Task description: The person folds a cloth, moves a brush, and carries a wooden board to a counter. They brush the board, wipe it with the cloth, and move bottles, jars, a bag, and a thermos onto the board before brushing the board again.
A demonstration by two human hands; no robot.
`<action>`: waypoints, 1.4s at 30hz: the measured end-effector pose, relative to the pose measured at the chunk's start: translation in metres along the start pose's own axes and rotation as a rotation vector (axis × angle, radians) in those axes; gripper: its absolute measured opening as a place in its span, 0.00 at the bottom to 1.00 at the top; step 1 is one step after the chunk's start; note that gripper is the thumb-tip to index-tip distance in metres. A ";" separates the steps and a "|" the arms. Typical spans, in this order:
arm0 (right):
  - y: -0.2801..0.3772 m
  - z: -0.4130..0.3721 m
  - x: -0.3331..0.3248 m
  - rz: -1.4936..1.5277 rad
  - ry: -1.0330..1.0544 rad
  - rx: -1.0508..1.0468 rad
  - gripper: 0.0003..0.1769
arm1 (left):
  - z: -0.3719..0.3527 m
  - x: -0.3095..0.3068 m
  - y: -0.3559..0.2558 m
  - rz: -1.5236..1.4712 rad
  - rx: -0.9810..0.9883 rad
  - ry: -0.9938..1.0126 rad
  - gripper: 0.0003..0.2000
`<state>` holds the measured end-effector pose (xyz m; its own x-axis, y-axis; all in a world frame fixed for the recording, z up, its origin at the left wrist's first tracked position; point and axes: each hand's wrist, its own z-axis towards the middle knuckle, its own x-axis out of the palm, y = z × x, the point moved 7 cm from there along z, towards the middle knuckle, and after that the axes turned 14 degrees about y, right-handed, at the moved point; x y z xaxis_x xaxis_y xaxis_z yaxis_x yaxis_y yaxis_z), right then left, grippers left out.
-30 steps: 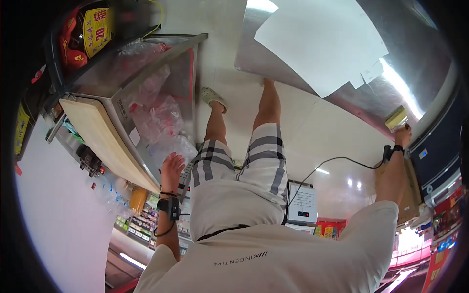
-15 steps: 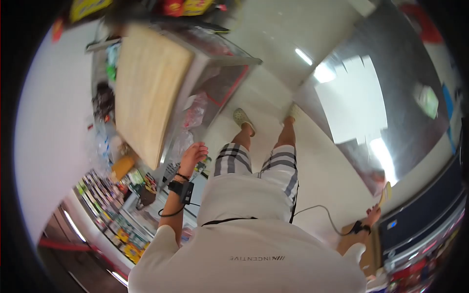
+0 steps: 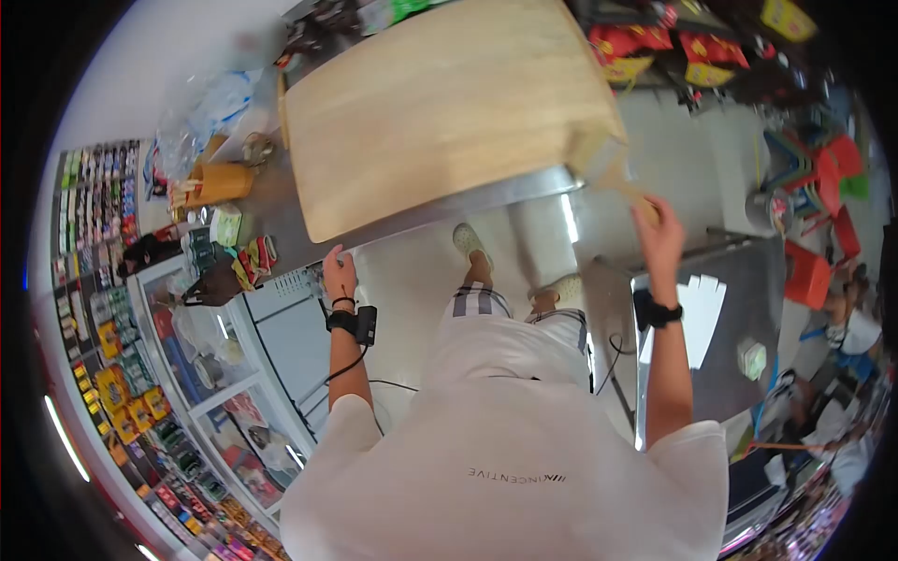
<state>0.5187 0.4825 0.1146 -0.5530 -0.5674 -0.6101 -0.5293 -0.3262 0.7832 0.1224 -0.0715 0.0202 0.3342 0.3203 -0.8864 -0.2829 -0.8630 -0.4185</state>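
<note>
In my right hand (image 3: 662, 234) is a flat wooden-handled brush (image 3: 599, 157), blurred by motion. Its wide, pale head overlaps the right corner of a large wooden board (image 3: 449, 107). The board lies on a metal worktable (image 3: 486, 194). My left hand (image 3: 339, 276) holds nothing, its fingers loosely bent and partly apart, low beside the table's near edge. Each wrist carries a black strapped device, and a cable runs from the left one.
A second metal table (image 3: 739, 323) with white sheets (image 3: 695, 313) stands to my right. A glass-doored cabinet (image 3: 229, 374) and stocked shelves (image 3: 103, 309) line the left. Red stools (image 3: 832, 173) and a person (image 3: 856, 327) are farther right. A brown container (image 3: 220, 183) sits left of the board.
My view has turned, bringing the wooden board in front of me. My right hand has swung from beside the second table to the board's corner, still holding the brush.
</note>
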 end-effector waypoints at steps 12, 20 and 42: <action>0.360 0.124 0.448 0.089 0.715 -0.454 0.15 | 0.050 -0.011 0.053 0.137 -0.021 0.115 0.30; 0.179 0.282 0.189 -0.153 0.457 0.016 0.20 | 0.045 -0.022 0.034 0.052 -0.024 0.082 0.28; 0.039 0.292 -0.015 -0.348 0.190 0.057 0.16 | 0.056 -0.017 0.037 0.005 -0.189 0.128 0.24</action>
<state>0.3185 0.6992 0.1195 -0.2082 -0.5622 -0.8004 -0.7018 -0.4841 0.5226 0.0560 -0.0873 0.0090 0.4482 0.2735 -0.8511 -0.1160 -0.9262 -0.3587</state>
